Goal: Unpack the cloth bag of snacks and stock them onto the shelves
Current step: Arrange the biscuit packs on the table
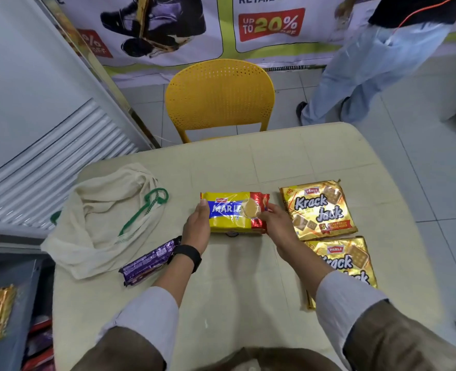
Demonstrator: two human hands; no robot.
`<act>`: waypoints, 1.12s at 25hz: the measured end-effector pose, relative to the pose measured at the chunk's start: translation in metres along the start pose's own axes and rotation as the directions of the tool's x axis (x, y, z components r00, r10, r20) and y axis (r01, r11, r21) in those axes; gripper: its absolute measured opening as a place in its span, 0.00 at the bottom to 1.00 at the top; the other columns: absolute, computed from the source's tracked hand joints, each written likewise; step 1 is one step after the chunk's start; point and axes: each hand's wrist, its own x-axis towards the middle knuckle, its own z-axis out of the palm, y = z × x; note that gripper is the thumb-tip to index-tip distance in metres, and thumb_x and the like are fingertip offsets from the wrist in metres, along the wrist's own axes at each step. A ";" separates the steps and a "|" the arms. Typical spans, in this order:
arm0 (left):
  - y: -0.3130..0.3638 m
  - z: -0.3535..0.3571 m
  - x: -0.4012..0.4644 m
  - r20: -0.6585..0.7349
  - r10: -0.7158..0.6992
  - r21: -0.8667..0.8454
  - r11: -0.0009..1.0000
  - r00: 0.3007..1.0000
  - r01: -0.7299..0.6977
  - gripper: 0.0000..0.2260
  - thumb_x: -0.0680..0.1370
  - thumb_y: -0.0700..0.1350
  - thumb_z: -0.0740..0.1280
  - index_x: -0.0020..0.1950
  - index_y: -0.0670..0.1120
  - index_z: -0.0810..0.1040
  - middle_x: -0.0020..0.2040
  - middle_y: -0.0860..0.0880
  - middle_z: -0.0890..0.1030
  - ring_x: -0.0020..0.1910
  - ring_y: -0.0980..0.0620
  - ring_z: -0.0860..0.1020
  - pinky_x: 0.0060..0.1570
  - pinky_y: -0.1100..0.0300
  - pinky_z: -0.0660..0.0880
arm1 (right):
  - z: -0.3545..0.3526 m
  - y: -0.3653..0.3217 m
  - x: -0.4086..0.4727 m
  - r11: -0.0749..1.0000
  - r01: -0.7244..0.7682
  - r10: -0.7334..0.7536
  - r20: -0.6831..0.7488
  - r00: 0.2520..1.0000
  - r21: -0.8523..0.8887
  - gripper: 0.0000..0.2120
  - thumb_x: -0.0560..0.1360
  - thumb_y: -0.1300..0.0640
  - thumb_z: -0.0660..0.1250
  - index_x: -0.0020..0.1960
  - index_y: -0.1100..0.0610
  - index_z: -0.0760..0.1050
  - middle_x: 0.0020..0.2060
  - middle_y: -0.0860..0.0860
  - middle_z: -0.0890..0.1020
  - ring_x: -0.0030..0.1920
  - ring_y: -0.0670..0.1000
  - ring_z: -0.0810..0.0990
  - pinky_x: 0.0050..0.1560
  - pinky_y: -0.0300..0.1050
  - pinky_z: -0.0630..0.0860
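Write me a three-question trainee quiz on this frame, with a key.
1. True or false: both hands grip the Marie pack.
2. How many gold Krack Jack packs lie on the table?
3. The purple pack lies nearest to: A) the yellow chair, B) the cloth bag, C) the far Krack Jack pack.

Key
1. True: left hand holds one end, right hand the other.
2. Two; the near Krack Jack pack sits partly under the right forearm.
3. B.

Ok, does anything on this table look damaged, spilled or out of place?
Nothing stands out. The Marie pack sits between both hands, two Krack Jack packs lie flat, and the purple pack rests beside the slumped cloth bag.
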 end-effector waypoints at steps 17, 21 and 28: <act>-0.058 0.175 -0.102 0.488 -0.240 0.006 0.962 0.839 0.271 0.19 0.78 0.67 0.60 0.47 0.52 0.74 0.40 0.55 0.69 0.36 0.57 0.69 0.39 0.59 0.66 | -0.225 0.105 -0.102 0.951 -0.218 0.100 -0.451 0.887 -0.218 0.28 0.80 0.50 0.67 0.77 0.60 0.68 0.73 0.60 0.74 0.70 0.61 0.74 0.70 0.54 0.71; -0.070 0.220 -0.108 0.452 -0.309 -0.083 0.919 0.837 0.385 0.40 0.65 0.79 0.61 0.65 0.51 0.76 0.55 0.54 0.76 0.56 0.51 0.77 0.58 0.53 0.72 | -0.253 0.100 -0.078 0.962 -0.213 0.167 -0.249 0.954 -0.172 0.24 0.81 0.48 0.66 0.72 0.60 0.74 0.70 0.59 0.77 0.68 0.61 0.77 0.70 0.58 0.73; -0.037 0.238 -0.162 0.398 -0.338 -0.138 0.897 0.853 0.420 0.33 0.75 0.73 0.55 0.68 0.51 0.76 0.63 0.55 0.80 0.62 0.52 0.79 0.63 0.56 0.74 | -0.277 0.093 -0.088 0.969 -0.215 0.206 -0.083 0.975 -0.122 0.08 0.82 0.50 0.64 0.55 0.49 0.82 0.48 0.49 0.87 0.49 0.54 0.86 0.57 0.59 0.82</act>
